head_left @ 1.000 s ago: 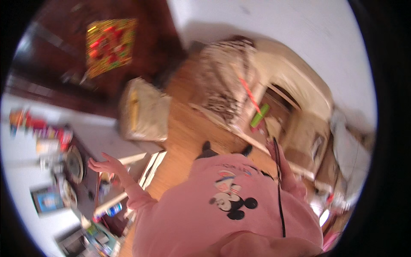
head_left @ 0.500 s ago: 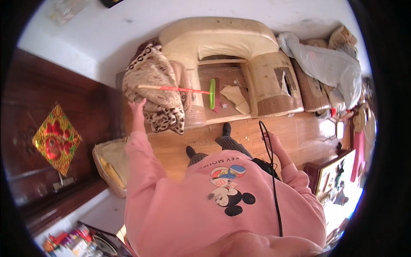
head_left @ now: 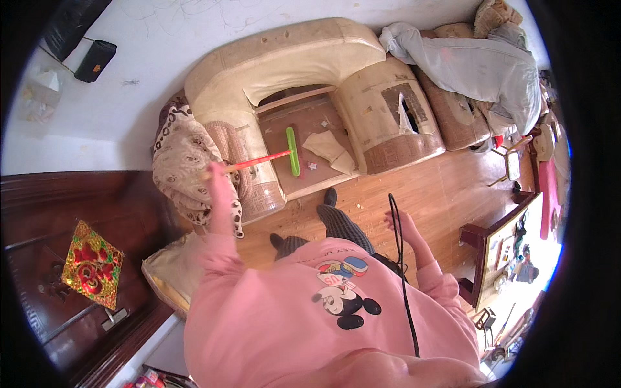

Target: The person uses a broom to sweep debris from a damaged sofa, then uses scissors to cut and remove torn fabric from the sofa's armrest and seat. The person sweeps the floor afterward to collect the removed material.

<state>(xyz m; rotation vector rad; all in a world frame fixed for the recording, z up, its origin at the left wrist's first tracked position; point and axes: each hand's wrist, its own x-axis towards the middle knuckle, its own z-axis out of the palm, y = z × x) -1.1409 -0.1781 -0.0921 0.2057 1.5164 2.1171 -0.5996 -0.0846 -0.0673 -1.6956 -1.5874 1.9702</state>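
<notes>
Green-headed broom [head_left: 265, 159] gripped in fingers of L hand [head_left: 217, 181], at left; R hand [head_left: 399, 223] seen nr right, fingers loosely parted.

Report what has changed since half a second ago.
The left hand, then just short of the red-handled broom with a green head, has moved to the pale end of its handle and now appears to grip it. The view has also turned. The broom's head still rests in the open seat of the worn cream sofa; the right hand is still away from the broom.
</notes>
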